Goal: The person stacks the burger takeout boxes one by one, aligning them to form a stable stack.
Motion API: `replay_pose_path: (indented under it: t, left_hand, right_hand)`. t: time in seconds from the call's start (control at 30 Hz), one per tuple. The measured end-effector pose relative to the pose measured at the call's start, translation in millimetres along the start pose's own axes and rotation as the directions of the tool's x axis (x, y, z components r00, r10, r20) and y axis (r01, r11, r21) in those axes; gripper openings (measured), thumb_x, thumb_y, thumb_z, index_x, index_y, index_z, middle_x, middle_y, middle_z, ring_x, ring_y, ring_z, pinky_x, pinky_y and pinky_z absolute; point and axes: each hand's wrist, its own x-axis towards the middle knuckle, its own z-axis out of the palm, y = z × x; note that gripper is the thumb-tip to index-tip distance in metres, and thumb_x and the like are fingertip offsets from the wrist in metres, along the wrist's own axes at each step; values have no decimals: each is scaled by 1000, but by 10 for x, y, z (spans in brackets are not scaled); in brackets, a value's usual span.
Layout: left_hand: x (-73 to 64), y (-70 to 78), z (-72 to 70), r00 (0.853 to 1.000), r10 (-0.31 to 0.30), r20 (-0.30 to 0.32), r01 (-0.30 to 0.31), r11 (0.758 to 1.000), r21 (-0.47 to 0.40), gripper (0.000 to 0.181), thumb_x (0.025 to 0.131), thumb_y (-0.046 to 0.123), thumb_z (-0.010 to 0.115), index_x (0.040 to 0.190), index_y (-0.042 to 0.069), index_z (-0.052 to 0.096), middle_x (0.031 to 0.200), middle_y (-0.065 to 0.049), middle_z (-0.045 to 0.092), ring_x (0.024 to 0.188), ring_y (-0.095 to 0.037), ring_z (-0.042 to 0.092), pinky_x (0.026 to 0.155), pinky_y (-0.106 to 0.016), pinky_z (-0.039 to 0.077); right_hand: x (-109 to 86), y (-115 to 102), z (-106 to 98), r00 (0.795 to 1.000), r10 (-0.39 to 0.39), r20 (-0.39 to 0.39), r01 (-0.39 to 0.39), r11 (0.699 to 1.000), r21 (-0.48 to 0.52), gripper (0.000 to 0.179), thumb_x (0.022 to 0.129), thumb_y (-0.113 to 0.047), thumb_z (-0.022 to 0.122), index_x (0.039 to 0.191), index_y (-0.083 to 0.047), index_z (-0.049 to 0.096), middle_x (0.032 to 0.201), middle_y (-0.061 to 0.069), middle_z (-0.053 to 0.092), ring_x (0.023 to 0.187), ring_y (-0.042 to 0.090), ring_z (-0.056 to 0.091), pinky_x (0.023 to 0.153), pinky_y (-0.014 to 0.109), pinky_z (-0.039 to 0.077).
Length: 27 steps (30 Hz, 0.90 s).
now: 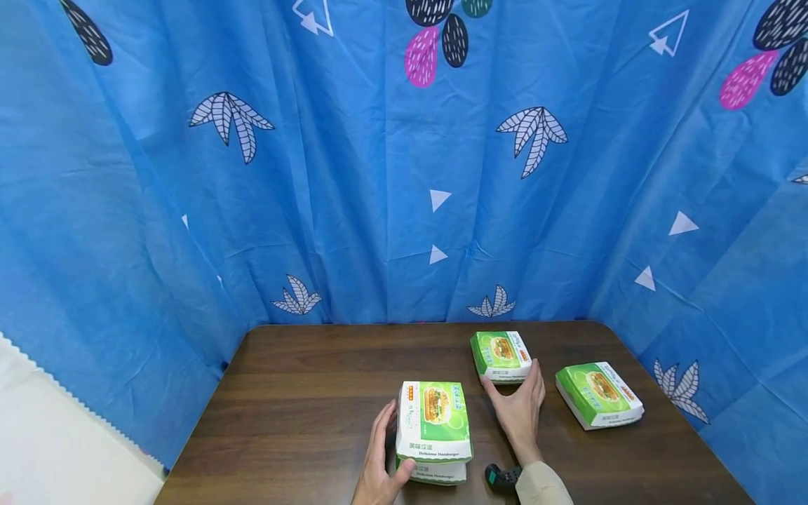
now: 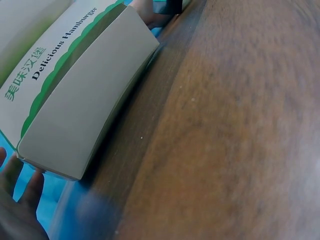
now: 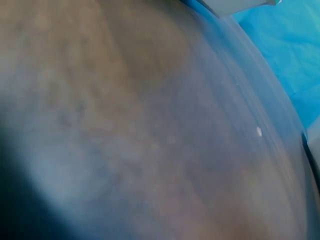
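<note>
Two green-and-white hamburger boxes are stacked near the front of the table, an upper box (image 1: pixel 433 421) over a lower box (image 1: pixel 440 473). Along their left side lies my left hand (image 1: pixel 381 459), fingers extended, thumb at the front where the two boxes meet. The left wrist view shows the fingers of that hand (image 2: pixel 22 200) spread by the corner of a box (image 2: pixel 90 95). Farther back, my right hand (image 1: pixel 520 407) holds the near end of another hamburger box (image 1: pixel 503 354), thumb on its left and fingers on its right.
One more hamburger box (image 1: pixel 600 395) sits to the right on the brown wooden table (image 1: pixel 303 414). Blue patterned curtain (image 1: pixel 353 175) hangs behind the table and down its sides. A black device (image 1: pixel 501 478) is at my right wrist.
</note>
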Motion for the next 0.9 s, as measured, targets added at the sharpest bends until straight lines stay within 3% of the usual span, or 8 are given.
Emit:
replay_pose_path:
  t: [0.4, 0.9]
  left_hand:
    - [9, 8, -17, 1000, 31, -2, -31, 999, -20, 81, 84, 27, 63, 151, 2, 24, 150, -12, 37, 134, -15, 41, 105, -24, 40]
    - [57, 36, -41, 994, 94, -49, -93, 995, 16, 81, 83, 26, 66, 149, -2, 27, 149, -18, 37, 136, -18, 39, 103, -28, 42]
  right_hand:
    - [20, -29, -2, 999, 8, -36, -8, 1000, -22, 124, 68, -57, 80, 155, -11, 7, 156, 21, 17, 141, 42, 18, 109, 61, 26]
    - [-74, 7, -69, 1000, -6, -13, 7, 997, 72, 115, 71, -43, 83, 155, -10, 12, 155, 21, 21, 139, 44, 21, 108, 63, 25]
